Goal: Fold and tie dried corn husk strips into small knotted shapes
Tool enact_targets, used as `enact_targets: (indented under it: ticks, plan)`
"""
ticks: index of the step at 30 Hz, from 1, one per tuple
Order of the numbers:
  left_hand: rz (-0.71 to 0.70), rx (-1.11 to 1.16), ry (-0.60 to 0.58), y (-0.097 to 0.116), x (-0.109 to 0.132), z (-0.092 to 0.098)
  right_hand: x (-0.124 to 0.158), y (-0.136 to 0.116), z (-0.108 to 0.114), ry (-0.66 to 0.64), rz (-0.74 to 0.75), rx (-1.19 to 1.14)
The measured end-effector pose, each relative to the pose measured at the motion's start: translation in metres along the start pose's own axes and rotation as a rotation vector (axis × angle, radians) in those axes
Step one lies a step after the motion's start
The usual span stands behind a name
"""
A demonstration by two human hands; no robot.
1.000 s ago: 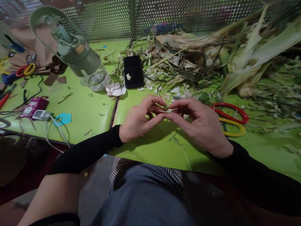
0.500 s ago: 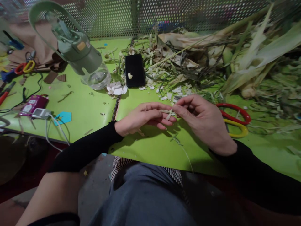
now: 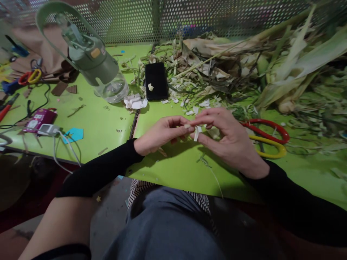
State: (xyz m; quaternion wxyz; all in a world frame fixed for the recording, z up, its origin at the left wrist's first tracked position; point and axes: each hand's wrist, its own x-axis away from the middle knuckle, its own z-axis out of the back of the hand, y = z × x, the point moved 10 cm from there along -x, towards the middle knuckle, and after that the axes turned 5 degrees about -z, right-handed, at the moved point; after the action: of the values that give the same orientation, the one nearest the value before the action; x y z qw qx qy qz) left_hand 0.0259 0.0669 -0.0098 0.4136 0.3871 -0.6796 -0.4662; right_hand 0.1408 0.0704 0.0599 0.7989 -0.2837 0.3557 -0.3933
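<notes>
Over the lime-green worktop (image 3: 176, 169), backed by a perforated screen (image 3: 217, 18), I have my left hand (image 3: 159, 135) and right hand (image 3: 227, 139) meeting fingertip to fingertip. Both pinch a pale husk strip (image 3: 195, 133) just above the surface. Red-and-yellow scissors (image 3: 267, 139) lie just beside the right hand.

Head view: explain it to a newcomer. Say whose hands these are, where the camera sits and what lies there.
No machine here: a person wears the camera on the head, looking down at their own black-sleeved arms. The left hand and right hand meet over the green table, both pinching a pale strip of dried husk. Beside the right hand lie scissors with red and yellow handles. Behind are a black phone, a clear bottle with a green cap and a heap of corn husks.
</notes>
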Motion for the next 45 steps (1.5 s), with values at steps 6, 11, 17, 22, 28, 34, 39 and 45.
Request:
enact_targets:
  ticks: [6,11,17,22,28,34,39,45]
  plan:
    - [0.046,0.040,-0.104,-0.003,0.002,-0.012,0.002,0.034,-0.002,0.000,-0.345,-0.179]
    - [0.039,0.049,-0.121,-0.006,0.001,-0.014,0.002,0.038,0.000,0.007,-0.389,-0.182]
    - [-0.072,-0.046,-0.074,0.005,0.001,-0.012,0.001,0.015,0.001,0.013,-0.190,-0.096]
    - [-0.217,-0.084,-0.005,0.018,0.001,-0.003,0.005,0.019,0.001,0.023,-0.224,-0.175]
    - [-0.385,-0.127,-0.071,0.028,0.001,-0.004,0.003,0.025,0.000,0.008,-0.272,-0.211]
    - [-0.372,-0.125,-0.110,0.027,0.001,-0.011,0.002,0.018,0.009,0.073,-0.246,-0.154]
    - [-0.382,-0.104,-0.073,0.028,0.002,-0.008,0.002,0.018,0.006,0.033,-0.239,-0.075]
    - [-0.468,-0.306,0.022,0.035,0.005,0.001,0.002,0.019,-0.005,-0.054,-0.254,-0.045]
